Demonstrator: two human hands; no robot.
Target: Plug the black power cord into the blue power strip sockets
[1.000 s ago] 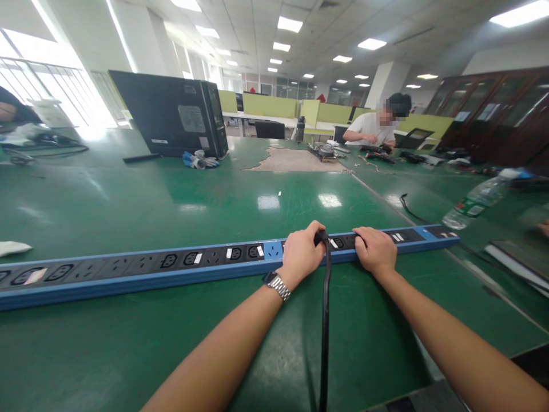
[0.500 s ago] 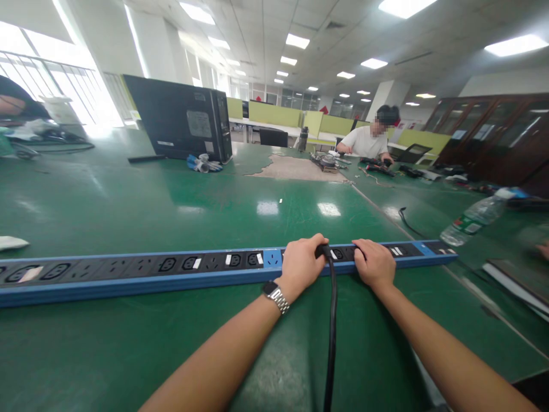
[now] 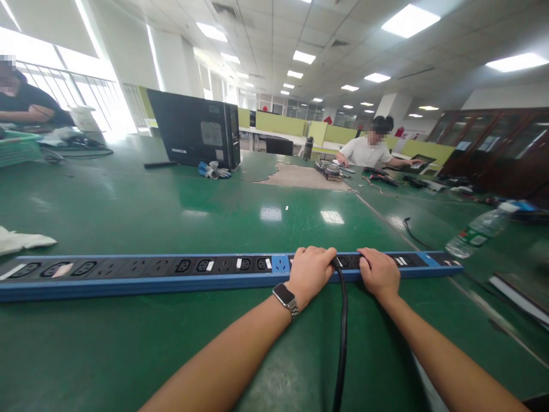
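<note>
A long blue and black power strip (image 3: 171, 280) lies across the green table. My left hand (image 3: 312, 273), with a watch (image 3: 285, 294) at its wrist, is closed round the plug end of a thick black cable (image 3: 343, 337), at the strip's right part; the plug itself is mostly hidden by the fingers. From there the cable runs down toward the bottom edge. Just to the right, my right hand (image 3: 380, 273) is closed over the strip, its thumb and fingers gripping the strip's edges. A socket shows between the two hands.
Beyond the strip stand a black computer case (image 3: 197, 129) and gloves (image 3: 213, 170). A plastic bottle (image 3: 478, 233) lies at the right, near a dark book-like object (image 3: 521, 294). One person (image 3: 369, 150) sits across the table, another (image 3: 32, 109) at the far left.
The view has shifted, so the strip and both hands appear slightly lower and further right. Both hands keep their places on the strip. The person across has stretched an arm to the right.
</note>
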